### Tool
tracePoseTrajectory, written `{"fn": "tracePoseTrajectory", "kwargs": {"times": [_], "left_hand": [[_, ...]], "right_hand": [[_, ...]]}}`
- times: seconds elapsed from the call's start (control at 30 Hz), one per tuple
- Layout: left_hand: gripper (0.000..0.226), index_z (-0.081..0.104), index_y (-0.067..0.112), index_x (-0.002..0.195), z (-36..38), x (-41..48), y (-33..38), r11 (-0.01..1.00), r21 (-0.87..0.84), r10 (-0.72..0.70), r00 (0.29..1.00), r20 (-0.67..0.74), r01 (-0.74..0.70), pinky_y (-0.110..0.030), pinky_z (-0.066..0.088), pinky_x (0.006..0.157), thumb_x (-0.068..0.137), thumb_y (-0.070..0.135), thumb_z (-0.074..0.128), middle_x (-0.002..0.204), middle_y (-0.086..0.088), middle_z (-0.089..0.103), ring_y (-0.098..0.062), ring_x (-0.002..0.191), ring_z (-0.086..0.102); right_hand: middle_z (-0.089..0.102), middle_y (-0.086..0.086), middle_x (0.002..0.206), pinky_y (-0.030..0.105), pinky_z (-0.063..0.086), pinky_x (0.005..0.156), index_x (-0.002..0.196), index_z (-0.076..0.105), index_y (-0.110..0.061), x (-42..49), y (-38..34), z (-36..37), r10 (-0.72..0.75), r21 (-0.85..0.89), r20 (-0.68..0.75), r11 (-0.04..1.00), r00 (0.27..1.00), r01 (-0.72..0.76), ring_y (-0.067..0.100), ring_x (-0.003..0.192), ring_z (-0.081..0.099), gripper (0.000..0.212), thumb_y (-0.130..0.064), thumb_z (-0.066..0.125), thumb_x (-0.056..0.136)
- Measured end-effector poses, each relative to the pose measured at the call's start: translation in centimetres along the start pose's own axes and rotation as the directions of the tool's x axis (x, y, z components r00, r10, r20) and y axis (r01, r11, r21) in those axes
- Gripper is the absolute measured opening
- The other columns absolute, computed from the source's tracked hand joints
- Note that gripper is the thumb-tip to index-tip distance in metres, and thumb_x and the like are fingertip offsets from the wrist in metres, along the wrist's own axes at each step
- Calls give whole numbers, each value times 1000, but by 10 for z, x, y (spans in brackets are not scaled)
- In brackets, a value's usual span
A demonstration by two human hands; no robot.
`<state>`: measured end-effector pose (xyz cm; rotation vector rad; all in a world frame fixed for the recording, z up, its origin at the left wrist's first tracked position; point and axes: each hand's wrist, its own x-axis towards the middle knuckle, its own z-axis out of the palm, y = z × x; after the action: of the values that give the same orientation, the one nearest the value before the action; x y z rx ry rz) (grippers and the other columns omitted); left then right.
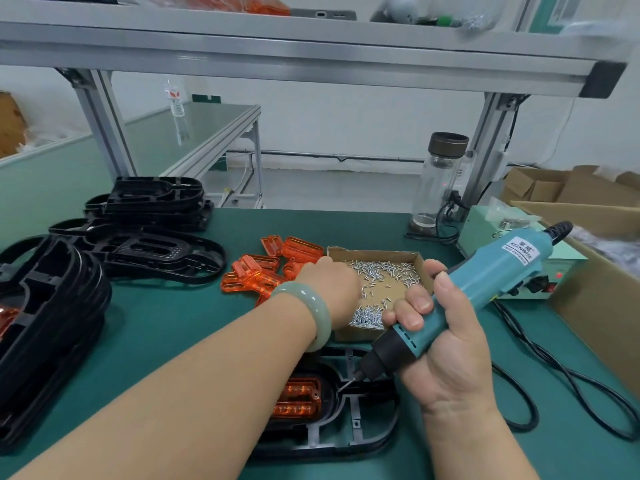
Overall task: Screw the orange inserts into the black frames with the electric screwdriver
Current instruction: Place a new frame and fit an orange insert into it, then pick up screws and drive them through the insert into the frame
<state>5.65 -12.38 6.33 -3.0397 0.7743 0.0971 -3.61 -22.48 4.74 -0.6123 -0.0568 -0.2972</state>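
Right under the camera the left forearm cuts across a black frame [329,448] lying flat on the green bench mat [194,313], with one orange insert [298,398] already sitting in its left pocket. The right hand [446,344] has a full fist grip around the teal electric screwdriver [485,282]. The tool is tilted so the bit [346,385] points down-left at the middle of the frame, just beside the insert, but I can't tell if the tip is actually touching. The left hand [329,282], with a pale green bangle [308,313] on the wrist, is reaching into a shallow cardboard tray [372,252] full of little silver screws [381,271]. Its fingers are buried down in there, so I honestly can't say if it's pinching one or not. Just left of the tray is a loose heap of orange inserts [263,271]. Off to the left edge there's a stack of black frames [59,299], and more frames [152,251] are piled further back. The screwdriver's black cable [512,323] snakes over the mat on the right, near a pale green power box [485,220] and some open cardboard cartons [588,271]. Behind the tray stands a clear glass bottle [440,181] with a dark lid. An aluminium shelf [311,46] runs overhead, and way back there's another bench with a plastic water bottle [176,102] on it.
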Motion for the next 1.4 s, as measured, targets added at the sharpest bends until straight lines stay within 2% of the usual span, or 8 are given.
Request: {"fn": "tracePoseTrajectory", "kwargs": {"times": [0.13,0.4,0.7,0.87,1.1,1.17,1.33,1.4], "left_hand": [[27,63,26,118,0,7,4,995,102,-21,997,78,13,-38,36,93,94,21,52,118,-6,56,-27,112,43],[18,67,24,105,7,13,6,981,189,50,999,-10,-47,-34,34,81,91,22,56,108,-2,66,-26,105,56],[14,67,23,97,11,17,5,993,108,61,997,-52,-55,-30,38,66,88,22,56,98,0,67,-24,88,62],[18,70,21,102,8,17,5,997,42,63,998,29,-64,-35,53,77,88,22,59,100,-4,67,-26,90,62],[20,68,18,100,0,18,9,999,40,31,995,92,-34,-34,52,74,87,33,61,96,-2,66,-24,86,62],[21,68,18,99,-2,16,9,1000,-22,17,998,54,-16,-33,50,73,87,34,61,92,-2,65,-24,85,62],[19,70,22,98,-5,9,2,937,-349,-28,989,-146,-25,-27,47,81,90,14,55,103,2,68,-19,97,62],[19,69,27,85,-7,4,-4,864,-503,-93,974,-206,-23,-19,46,74,86,13,56,88,10,67,-10,84,62]], "right_hand": [[41,-6,55,21,47,50,95,57,-21,2,0,0,4,10,-6,1000,1000,-4,6,40,41,15,-25,54,80],[41,-7,54,21,47,50,96,57,-21,1,0,1,-1,16,-5,1000,1000,1,6,39,40,16,-24,52,81],[41,-6,55,21,47,50,93,59,-21,2,-2,0,-6,30,-7,1000,1000,6,6,40,40,13,-24,53,82],[42,-6,54,21,48,50,93,59,-21,2,-2,0,-3,35,-15,999,1000,4,6,39,41,14,-24,54,81],[42,-6,54,22,47,49,93,58,-21,3,-3,-1,-2,46,-13,999,1000,2,6,39,41,13,-24,54,81],[41,-6,55,22,47,49,93,58,-21,3,-3,-1,-7,42,-12,999,1000,7,6,40,41,13,-24,54,81],[42,-7,55,22,48,51,93,59,-21,4,-2,-2,-14,20,-7,1000,1000,15,6,40,42,13,-24,54,82],[41,-7,55,22,48,51,93,59,-21,3,-2,-2,-16,12,-7,1000,1000,17,6,40,41,13,-24,54,81]]}}
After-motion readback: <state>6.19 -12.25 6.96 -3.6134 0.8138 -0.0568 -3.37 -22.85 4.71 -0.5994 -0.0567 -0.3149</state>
